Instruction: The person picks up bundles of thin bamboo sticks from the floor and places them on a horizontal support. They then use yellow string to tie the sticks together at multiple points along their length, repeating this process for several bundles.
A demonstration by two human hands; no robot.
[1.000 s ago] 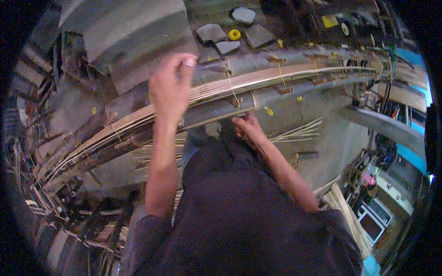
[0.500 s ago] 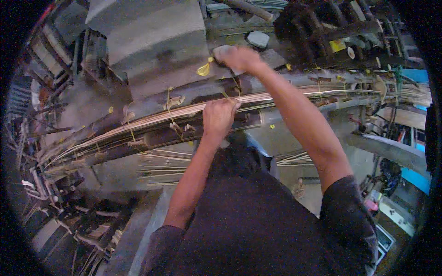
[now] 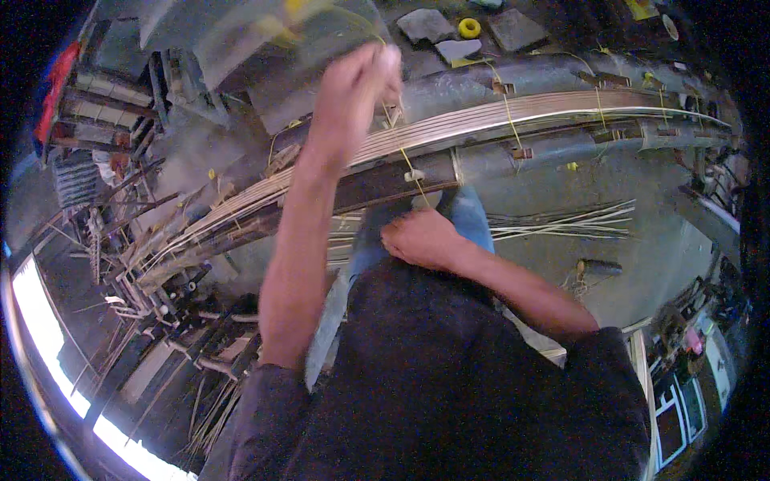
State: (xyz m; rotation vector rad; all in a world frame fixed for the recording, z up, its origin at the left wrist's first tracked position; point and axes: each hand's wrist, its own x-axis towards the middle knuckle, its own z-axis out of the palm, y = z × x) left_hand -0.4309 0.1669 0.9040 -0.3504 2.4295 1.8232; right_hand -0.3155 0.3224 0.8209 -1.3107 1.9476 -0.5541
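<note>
A worker's raised left hand pinches a yellow cord taut above a long bundle of cane strips on the far bench; the right hand, closed, grips its near end. Likely mid-binding; next comes a firm knot.

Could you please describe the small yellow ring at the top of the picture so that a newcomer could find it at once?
Start from the long curved bundle of pale strips that crosses the scene, and look beyond it to the grey flat stones on the dark ground. The yellow ring lies between them; it alone there is bright, round and has a hole.
</note>
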